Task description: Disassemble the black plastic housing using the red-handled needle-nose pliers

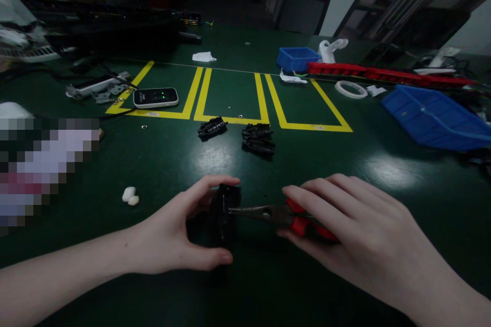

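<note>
Between the thumb and fingers of my left hand [180, 235] is a small black plastic part [226, 214], its face turned to the right. My right hand [356, 219] is wrapped round the red handles of a pair of long-nose pliers [272, 213]. The jaws point left, and their tips touch the face of the black part; whether they grip something there is too small to tell. Beyond my hands lie several similar ribbed black parts: one [213, 127] on the left and a small group [258, 138] to its right.
Yellow tape frames [230, 120] mark the green table [322, 158]. A black-and-white device [155, 97] rests at the left frame. To the right are a blue bin [437, 117], a tape roll [351, 89] and a red strip [383, 72]. White lumps [130, 195] lie near my left forearm.
</note>
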{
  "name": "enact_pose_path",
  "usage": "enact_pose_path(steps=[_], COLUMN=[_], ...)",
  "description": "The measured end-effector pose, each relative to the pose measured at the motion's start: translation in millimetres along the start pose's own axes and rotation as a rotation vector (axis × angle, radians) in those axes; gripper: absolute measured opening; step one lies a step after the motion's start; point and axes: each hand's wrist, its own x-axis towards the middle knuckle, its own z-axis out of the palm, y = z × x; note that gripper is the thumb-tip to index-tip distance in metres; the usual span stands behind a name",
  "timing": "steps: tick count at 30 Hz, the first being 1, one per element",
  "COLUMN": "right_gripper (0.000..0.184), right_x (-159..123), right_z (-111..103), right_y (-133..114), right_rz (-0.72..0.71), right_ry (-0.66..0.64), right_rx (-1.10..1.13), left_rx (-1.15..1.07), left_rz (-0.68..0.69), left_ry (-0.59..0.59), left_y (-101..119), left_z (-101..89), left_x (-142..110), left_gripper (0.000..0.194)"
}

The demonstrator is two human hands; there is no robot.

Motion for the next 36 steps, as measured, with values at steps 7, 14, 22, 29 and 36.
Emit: enact_pose_path(steps=[7, 14, 22, 29, 36], right_gripper=[0.044, 0.044, 0.04, 0.026, 0.029], right_x=[0.7, 2.3, -0.3, 1.1, 0.9], right_z=[2.3, 0.2, 0.9, -0.2, 2.5], right_y=[-1.3, -7.8, -9.8, -5.2, -1.3], right_rz=[0.069, 0.113, 0.04, 0.024, 0.033], right_ry=[-0.056, -0.084, 0.021, 0.044, 0.031], right_rx=[0.063, -0.009, -0.091, -0.065, 0.019], left_rx=[0.015, 0.031, -0.053, -0.036, 0.0], left_rz=[-0.062, -0.083, 0.002, 0.058, 0.069], left_ry=[0.036, 0.035, 0.033, 0.054, 0.079], left_y=[-5.9, -19.8, -13.8, -10.1, -7.3], left_z=[0.7, -1.9, -4.1, -1.9, -0.9], left_x=[-1.7, 2.2, 5.2, 1.3, -1.3], left_gripper=[0.083, 0.1, 0.096, 0.098, 0.099])
